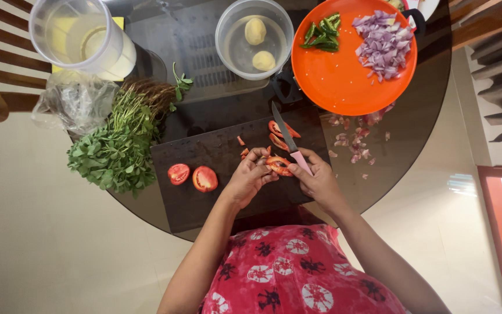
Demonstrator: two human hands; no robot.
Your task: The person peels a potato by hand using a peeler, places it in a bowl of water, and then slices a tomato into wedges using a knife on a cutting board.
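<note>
Tomato wedge (pixel 278 166) sits at the near edge of the dark cutting board (pixel 204 192), pinned between both hands just above the person's red patterned top. The left hand (pixel 250 177) has its fingers curled narrowly over the wedge's left end, fingertips holding it down. The right hand (pixel 319 180) is wrapped closed around the pink handle of a knife (pixel 290 144), whose blade runs up and away across the board past two more cut pieces (pixel 280 135).

To cut well here, a sound approach would be to keep the left fingertips tucked back from the blade and the wedge flat side down, so that it does not roll.

Further left on the board lie two tomato halves (pixel 192 176), cut faces up. Off the board's left edge is a bunch of leafy greens (pixel 120 145) with roots, beside a crumpled clear bag (pixel 75 100) and a plastic jug (pixel 82 36). Above the board stand a clear bowl (pixel 254 38) with two peeled potatoes in water and an orange plate (pixel 350 70) bearing green chillies and chopped purple onion; onion bits are scattered beside it.

All this rests on a round dark glass table (pixel 419 110), with wooden chairs about it and a pale tiled floor below.
</note>
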